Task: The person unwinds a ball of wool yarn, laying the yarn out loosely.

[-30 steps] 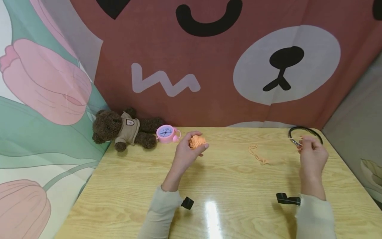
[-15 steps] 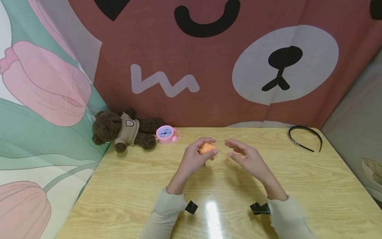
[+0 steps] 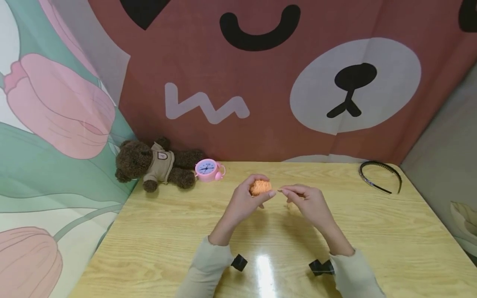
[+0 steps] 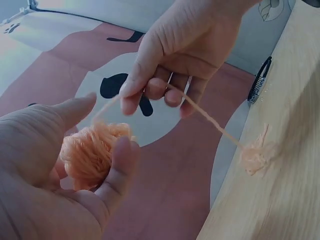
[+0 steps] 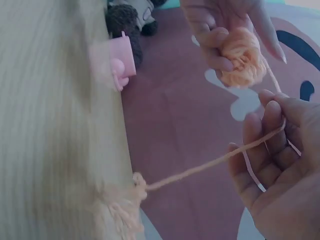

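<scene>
My left hand (image 3: 244,200) grips a small ball of orange yarn (image 3: 261,188), fingers and thumb curled round its sides. Close on its right, my right hand (image 3: 311,205) pinches the yarn strand (image 5: 276,82) between thumb and forefinger. In the left wrist view the strand runs from the ball through the right fingers and down to a loose tangle of yarn (image 4: 255,156) by the wooden table. The right hand mostly hides that tangle in the head view. Both hands are held up over the middle of the table.
On the wooden table (image 3: 167,244), a brown teddy bear (image 3: 160,163) lies at the back left beside a pink alarm clock (image 3: 208,170). A black headband (image 3: 380,177) lies at the back right. A bear-print cloth (image 3: 261,136) hangs behind the table.
My right hand has come from beside the headband at far right to next to the ball, and its fingers have closed on the strand. The left hand has shifted slightly right with the ball.
</scene>
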`<state>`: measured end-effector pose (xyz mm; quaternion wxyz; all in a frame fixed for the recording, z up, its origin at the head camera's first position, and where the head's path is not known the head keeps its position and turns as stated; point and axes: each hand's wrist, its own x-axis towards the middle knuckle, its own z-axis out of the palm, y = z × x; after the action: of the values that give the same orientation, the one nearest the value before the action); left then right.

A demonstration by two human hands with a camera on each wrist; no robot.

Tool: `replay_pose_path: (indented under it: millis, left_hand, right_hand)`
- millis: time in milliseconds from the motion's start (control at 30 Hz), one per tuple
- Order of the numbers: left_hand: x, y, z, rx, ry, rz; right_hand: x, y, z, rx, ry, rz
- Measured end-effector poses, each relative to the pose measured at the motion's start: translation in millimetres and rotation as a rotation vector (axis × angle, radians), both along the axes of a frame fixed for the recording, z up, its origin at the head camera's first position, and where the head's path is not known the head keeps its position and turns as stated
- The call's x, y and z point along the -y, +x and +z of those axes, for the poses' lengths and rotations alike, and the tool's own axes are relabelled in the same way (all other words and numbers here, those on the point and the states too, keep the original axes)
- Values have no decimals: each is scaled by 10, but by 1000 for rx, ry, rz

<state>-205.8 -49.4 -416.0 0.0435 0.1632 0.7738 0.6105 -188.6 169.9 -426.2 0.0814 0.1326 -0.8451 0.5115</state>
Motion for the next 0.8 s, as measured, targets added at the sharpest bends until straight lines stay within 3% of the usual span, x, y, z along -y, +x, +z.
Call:
replay_pose_path:
  millis: [200,367,500,633,800]
  left_hand:
    - [17,-16,12,-4,135,41]
    - [32,-26,34,18,160,60]
    - [49,-31,42,26,151,77]
    - [63,-43,48,29,165,89]
    - [63,-59,51,42,208,83]
  right_hand:
    - [-184,-39,42,-33,-53,-92]
    - [-405,-75,69,-7,-94,-206]
    - [-591,-99,85,37,-226,-310]
    - [-736,-130,94,52,-429,-395]
    - [-827,-159,79,44,-563,-438]
